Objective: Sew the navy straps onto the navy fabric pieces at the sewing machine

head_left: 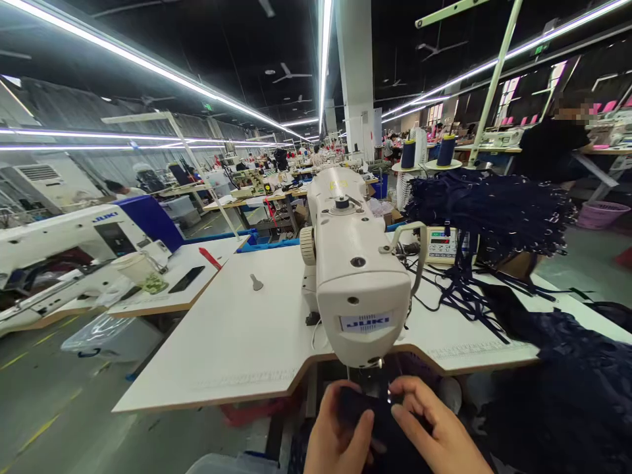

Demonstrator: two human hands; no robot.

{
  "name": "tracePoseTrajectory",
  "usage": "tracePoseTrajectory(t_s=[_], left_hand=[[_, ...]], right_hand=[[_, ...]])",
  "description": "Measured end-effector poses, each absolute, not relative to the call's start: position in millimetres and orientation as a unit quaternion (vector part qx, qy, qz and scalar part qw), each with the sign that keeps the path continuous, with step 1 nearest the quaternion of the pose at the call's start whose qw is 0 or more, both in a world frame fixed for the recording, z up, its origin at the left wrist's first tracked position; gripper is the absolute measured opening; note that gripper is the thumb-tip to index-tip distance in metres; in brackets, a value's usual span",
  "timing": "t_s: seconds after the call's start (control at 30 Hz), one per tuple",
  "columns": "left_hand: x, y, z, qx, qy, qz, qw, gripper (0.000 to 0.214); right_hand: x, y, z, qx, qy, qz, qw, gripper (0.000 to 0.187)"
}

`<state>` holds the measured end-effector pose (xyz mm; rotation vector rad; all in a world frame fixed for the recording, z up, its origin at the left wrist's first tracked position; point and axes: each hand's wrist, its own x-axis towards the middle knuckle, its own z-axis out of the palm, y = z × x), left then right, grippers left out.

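A white Juki sewing machine [353,270] stands on a white table [237,342] right in front of me. Under its head, at the bottom of the head view, both my hands pinch a piece of dark navy fabric [380,421]. My left hand [333,438] grips the cloth from the left with thumb and fingers closed. My right hand [442,431] presses its fingers on the cloth from the right. The needle area sits just above my fingertips and is partly hidden by the machine head.
A heap of navy pieces and straps [488,210] lies on the table's right side, more navy cloth [577,388] at lower right. Another sewing machine [64,243] stands left, with a cup [138,270] and a phone [186,279]. A person [557,141] sits far right.
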<state>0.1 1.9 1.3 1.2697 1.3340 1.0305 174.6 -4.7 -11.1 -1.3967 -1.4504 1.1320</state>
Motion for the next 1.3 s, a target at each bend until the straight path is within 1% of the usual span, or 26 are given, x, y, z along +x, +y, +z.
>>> tracePoseTrajectory(t_s=[0.03, 0.1, 0.17, 0.2, 0.23, 0.27, 0.33, 0.37, 0.53, 0.63, 0.73, 0.87, 1.03, 1.3], left_hand=[[-2.1, 4.5, 0.3, 0.557, 0.564, 0.440, 0.422, 0.059], [-7.3, 7.7, -4.3, 0.635, 0.574, 0.473, 0.211, 0.053], [-11.8, 10.3, -8.9, 0.703, 0.527, 0.477, -0.028, 0.036], [-13.2, 12.1, -10.4, 0.737, 0.475, 0.465, -0.121, 0.028], [-14.1, 14.4, -11.1, 0.769, 0.417, 0.447, -0.186, 0.023], [-14.4, 17.1, -11.4, 0.800, 0.361, 0.425, -0.223, 0.021], [-14.5, 22.7, -12.0, 0.841, 0.294, 0.385, -0.242, 0.023], [-14.6, 25.1, -12.8, 0.848, 0.290, 0.372, -0.242, 0.024], [-15.3, 26.1, -22.5, 0.833, 0.336, 0.363, -0.247, 0.020], [-11.2, 21.8, -27.4, 0.821, 0.358, 0.361, -0.261, 0.028], [-4.8, 18.8, -29.5, 0.800, 0.392, 0.378, -0.254, 0.028], [-1.1, 16.7, -30.2, 0.789, 0.412, 0.387, -0.242, 0.028], [-2.0, 15.9, -32.6, 0.789, 0.436, 0.376, -0.213, 0.035], [2.9, 17.3, -36.9, 0.774, 0.439, 0.391, -0.237, 0.030]], right_hand=[[175.1, -0.2, -8.2, -0.561, -0.568, 0.451, 0.400, 0.040], [175.8, 7.2, -3.6, -0.558, -0.568, 0.458, 0.395, 0.036], [176.2, 12.0, -1.5, -0.546, -0.580, 0.458, 0.395, 0.032], [176.3, 13.6, -1.2, -0.543, -0.586, 0.455, 0.394, 0.031], [176.6, 14.9, -1.3, -0.541, -0.592, 0.451, 0.393, 0.029], [177.2, 16.0, -1.5, -0.540, -0.598, 0.447, 0.389, 0.029], [179.2, 18.6, -1.6, -0.539, -0.610, 0.438, 0.382, 0.028], [180.8, 20.2, -1.5, -0.539, -0.616, 0.431, 0.380, 0.028], [190.5, 27.1, -2.7, -0.529, -0.646, 0.401, 0.378, 0.028], [192.3, 30.1, -5.7, -0.532, -0.651, 0.396, 0.370, 0.035], [190.4, 34.8, -5.6, -0.522, -0.666, 0.382, 0.373, 0.037], [186.7, 42.5, 3.0, -0.478, -0.701, 0.371, 0.376, 0.038], [183.3, 47.2, 13.7, -0.473, -0.719, 0.352, 0.368, 0.037], [183.3, 50.6, 9.8, -0.481, -0.719, 0.348, 0.362, 0.035]])
